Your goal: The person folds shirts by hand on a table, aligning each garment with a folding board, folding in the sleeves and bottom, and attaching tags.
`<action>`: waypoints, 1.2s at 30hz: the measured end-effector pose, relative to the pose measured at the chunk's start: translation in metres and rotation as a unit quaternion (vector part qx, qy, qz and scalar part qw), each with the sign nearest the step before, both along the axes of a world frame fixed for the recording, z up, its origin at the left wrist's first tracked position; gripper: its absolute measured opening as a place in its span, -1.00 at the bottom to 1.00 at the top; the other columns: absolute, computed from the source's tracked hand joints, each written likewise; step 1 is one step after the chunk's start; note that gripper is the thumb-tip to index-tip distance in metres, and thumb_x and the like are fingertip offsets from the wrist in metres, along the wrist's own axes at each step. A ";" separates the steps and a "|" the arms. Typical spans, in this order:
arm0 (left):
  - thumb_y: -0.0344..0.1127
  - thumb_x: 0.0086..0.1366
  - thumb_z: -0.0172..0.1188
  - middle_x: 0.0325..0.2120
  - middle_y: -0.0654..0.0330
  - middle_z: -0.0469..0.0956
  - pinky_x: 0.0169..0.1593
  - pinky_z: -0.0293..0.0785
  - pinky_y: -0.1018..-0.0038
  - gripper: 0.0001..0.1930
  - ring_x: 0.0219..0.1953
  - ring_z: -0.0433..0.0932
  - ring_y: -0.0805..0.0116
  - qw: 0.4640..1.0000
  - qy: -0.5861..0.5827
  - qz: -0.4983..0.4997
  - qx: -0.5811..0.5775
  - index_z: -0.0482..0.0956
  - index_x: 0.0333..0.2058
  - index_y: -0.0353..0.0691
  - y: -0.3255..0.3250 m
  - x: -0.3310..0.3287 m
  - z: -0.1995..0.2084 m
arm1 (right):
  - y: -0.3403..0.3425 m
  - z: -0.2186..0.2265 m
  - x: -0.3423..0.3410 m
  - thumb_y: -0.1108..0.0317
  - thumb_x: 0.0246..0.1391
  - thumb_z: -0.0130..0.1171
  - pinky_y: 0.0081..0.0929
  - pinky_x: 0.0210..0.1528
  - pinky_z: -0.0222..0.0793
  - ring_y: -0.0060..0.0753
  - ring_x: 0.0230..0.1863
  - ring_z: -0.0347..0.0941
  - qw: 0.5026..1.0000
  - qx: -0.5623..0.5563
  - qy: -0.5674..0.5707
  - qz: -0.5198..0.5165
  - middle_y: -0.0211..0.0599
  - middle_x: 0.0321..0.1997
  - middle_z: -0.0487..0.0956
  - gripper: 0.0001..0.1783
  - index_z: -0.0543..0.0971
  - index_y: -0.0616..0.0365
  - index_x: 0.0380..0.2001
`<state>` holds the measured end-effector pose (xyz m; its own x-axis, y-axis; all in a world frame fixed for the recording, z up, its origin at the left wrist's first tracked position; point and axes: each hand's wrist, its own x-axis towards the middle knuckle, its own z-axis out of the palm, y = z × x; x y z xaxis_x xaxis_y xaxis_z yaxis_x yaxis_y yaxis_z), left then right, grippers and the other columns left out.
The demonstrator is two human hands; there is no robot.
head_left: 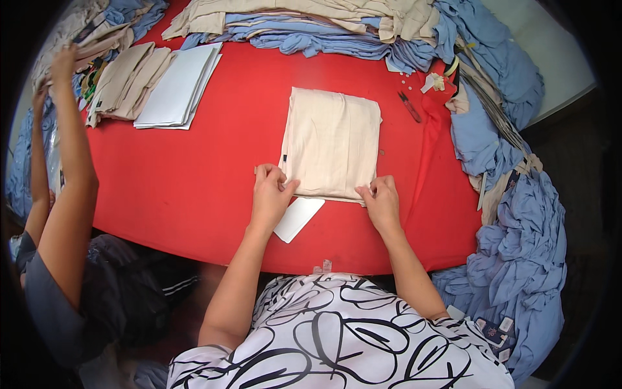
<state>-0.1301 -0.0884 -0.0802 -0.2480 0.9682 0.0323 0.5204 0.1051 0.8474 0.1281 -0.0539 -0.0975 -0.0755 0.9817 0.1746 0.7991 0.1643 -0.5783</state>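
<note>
A folded cream garment [333,142] lies flat in front of me on the red-covered table [214,168]. It forms a neat rectangle, with a small dark tag at its left edge. My left hand [271,194] pinches its near left corner, and my right hand [381,202] pinches the near right corner. Both hands have thumb and fingers closed on the cloth. A white card [299,219] sticks out at the garment's near edge, beside my left hand; whether it runs underneath the cloth cannot be seen.
Red-handled thread snips [409,107] lie right of the garment. Stacked white sheets [178,87] and folded beige garments [129,81] sit at the far left. Blue clothing [518,253] heaps along the right, with more piled [311,32] at the back. A co-worker's arms [71,149] reach up at left.
</note>
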 end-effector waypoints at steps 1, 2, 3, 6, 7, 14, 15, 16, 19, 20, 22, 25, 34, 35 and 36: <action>-0.26 0.18 0.32 -0.11 -0.03 0.39 -0.24 0.50 0.30 -0.68 -0.34 0.51 0.15 0.998 0.058 0.009 -0.001 0.47 -0.40 -0.45 0.000 0.000 0.002 | -0.003 0.013 -0.006 0.16 0.07 0.30 -0.26 -0.44 0.44 -0.18 -0.42 0.45 1.000 0.002 -0.023 -0.011 -0.12 -0.25 0.39 -0.58 0.45 0.36 -0.48; -0.26 0.16 0.34 -0.13 -0.05 0.40 -0.23 0.50 0.26 -0.68 -0.31 0.52 0.09 0.993 0.117 0.018 -0.002 0.46 -0.37 -0.43 -0.001 -0.001 0.006 | -0.006 0.024 -0.011 0.13 0.05 0.32 -0.19 -0.37 0.43 -0.10 -0.39 0.46 0.999 0.003 -0.046 -0.022 -0.09 -0.25 0.41 -0.57 0.46 0.35 -0.47; -0.25 0.14 0.36 -0.15 -0.07 0.42 -0.22 0.51 0.22 -0.67 -0.27 0.53 0.03 0.984 0.173 0.028 -0.003 0.45 -0.35 -0.42 -0.001 -0.002 0.008 | -0.008 0.033 -0.013 0.10 0.03 0.32 -0.16 -0.32 0.42 -0.05 -0.36 0.46 0.996 -0.023 -0.075 -0.046 -0.07 -0.24 0.42 -0.55 0.46 0.33 -0.44; -0.20 0.13 0.37 -0.31 -0.06 0.44 -0.22 0.47 0.17 -0.62 -0.25 0.50 -0.02 0.969 0.244 0.002 -0.029 0.43 -0.34 -0.40 -0.006 -0.005 0.003 | -0.016 0.043 -0.016 0.02 0.00 0.33 -0.08 -0.21 0.39 0.06 -0.29 0.46 0.983 -0.075 -0.139 -0.089 -0.02 -0.24 0.46 -0.50 0.46 0.29 -0.36; -0.22 0.13 0.36 -0.32 -0.05 0.45 -0.24 0.48 0.20 -0.64 -0.29 0.51 0.02 0.969 0.246 0.001 -0.011 0.43 -0.34 -0.39 -0.008 -0.005 0.000 | -0.017 0.038 -0.015 0.01 0.00 0.33 -0.07 -0.21 0.39 0.07 -0.28 0.46 0.983 -0.073 -0.145 -0.086 -0.02 -0.25 0.47 -0.49 0.45 0.29 -0.33; -0.37 0.18 0.29 -0.42 0.15 0.50 -0.41 0.45 0.46 -0.76 -0.50 0.48 0.45 0.996 -0.075 0.049 0.026 0.47 -0.25 -0.36 -0.004 -0.013 0.028 | -0.012 0.053 -0.011 0.21 0.08 0.29 -0.52 -0.53 0.38 -0.46 -0.53 0.46 0.966 -0.157 0.160 -0.128 -0.29 -0.53 0.50 -0.66 0.45 0.23 -0.25; -0.40 0.19 0.28 -0.45 0.20 0.50 -0.43 0.44 0.50 -0.76 -0.51 0.47 0.51 0.985 -0.113 0.074 0.109 0.49 -0.21 -0.36 -0.003 -0.013 0.030 | -0.008 0.068 -0.010 0.26 0.09 0.27 -0.56 -0.56 0.36 -0.51 -0.53 0.45 0.960 -0.144 0.225 -0.088 -0.32 -0.52 0.51 -0.70 0.46 0.22 -0.22; -0.44 0.18 0.26 -0.36 0.15 0.51 -0.37 0.46 0.49 -0.74 -0.47 0.50 0.48 0.982 -0.152 0.040 0.104 0.48 -0.16 -0.38 -0.002 -0.015 0.047 | -0.005 0.082 -0.003 0.31 0.10 0.25 -0.61 -0.59 0.34 -0.57 -0.53 0.44 0.947 -0.135 0.288 -0.049 -0.35 -0.51 0.52 -0.73 0.47 0.22 -0.20; -0.53 0.20 0.21 -0.13 0.05 0.50 -0.20 0.51 0.50 -0.63 -0.31 0.56 0.44 0.952 -0.275 -0.080 0.107 0.45 -0.01 -0.40 0.004 -0.032 0.119 | 0.002 0.151 0.011 0.37 0.18 0.16 -0.70 -0.52 0.35 -0.72 -0.52 0.43 0.908 -0.122 0.392 0.082 -0.46 -0.44 0.57 -0.78 0.55 0.22 -0.14; -0.53 0.22 0.20 -0.07 0.05 0.49 -0.16 0.51 0.52 -0.61 -0.26 0.56 0.45 0.931 -0.320 -0.127 0.123 0.43 0.04 -0.40 0.005 -0.039 0.141 | 0.004 0.173 0.013 0.35 0.20 0.14 -0.67 -0.44 0.39 -0.70 -0.48 0.46 0.891 -0.108 0.427 0.114 -0.45 -0.40 0.58 -0.77 0.57 0.25 -0.13; -0.52 0.27 0.15 -0.10 0.08 0.53 -0.08 0.49 0.56 -0.64 -0.18 0.55 0.45 0.902 -0.285 -0.235 0.225 0.43 0.05 -0.40 0.007 -0.048 0.176 | 0.009 0.210 0.011 0.38 0.18 0.16 -0.65 -0.40 0.41 -0.67 -0.46 0.46 0.853 -0.078 0.491 0.157 -0.46 -0.37 0.58 -0.76 0.57 0.29 -0.14; -0.52 0.32 0.09 -0.25 0.14 0.58 -0.09 0.52 0.55 -0.70 -0.25 0.56 0.48 0.926 -0.260 -0.171 0.215 0.48 0.02 -0.43 0.014 -0.046 0.195 | 0.025 0.224 0.018 0.41 0.15 0.16 -0.65 -0.36 0.42 -0.66 -0.45 0.46 0.907 -0.054 0.378 0.178 -0.46 -0.37 0.56 -0.80 0.57 0.27 -0.17; -0.51 0.31 0.14 -0.34 0.25 0.59 -0.20 0.45 0.63 -0.89 -0.32 0.52 0.57 0.914 -0.222 -0.159 0.300 0.56 -0.21 -0.38 0.042 -0.047 0.180 | 0.047 0.209 0.006 0.56 0.08 0.09 -0.58 -0.31 0.43 -0.57 -0.39 0.49 0.930 0.053 0.339 0.132 -0.39 -0.36 0.58 -0.86 0.56 0.29 -0.27; -0.48 0.30 0.18 -0.33 0.25 0.59 -0.24 0.41 0.65 -0.90 -0.33 0.49 0.60 0.934 -0.213 -0.134 0.254 0.57 -0.24 -0.38 0.041 -0.047 0.165 | 0.044 0.194 0.008 0.58 0.05 0.09 -0.55 -0.30 0.43 -0.52 -0.39 0.50 0.941 0.054 0.307 0.130 -0.35 -0.36 0.59 -0.84 0.56 0.29 -0.27; -0.46 0.28 0.22 -0.33 0.25 0.59 -0.24 0.42 0.64 -0.90 -0.33 0.49 0.59 0.944 -0.209 -0.114 0.227 0.57 -0.27 -0.38 0.039 -0.047 0.148 | 0.040 0.177 0.007 0.60 0.02 0.08 -0.52 -0.28 0.44 -0.47 -0.38 0.51 0.951 0.057 0.276 0.130 -0.31 -0.36 0.60 -0.82 0.56 0.30 -0.26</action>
<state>-0.1771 -0.0492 0.0673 -0.1169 0.9079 0.4026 0.0952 -0.3933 0.9145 0.1353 -0.0140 0.0794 -0.1799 0.9148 0.3616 0.3029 0.4013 -0.8644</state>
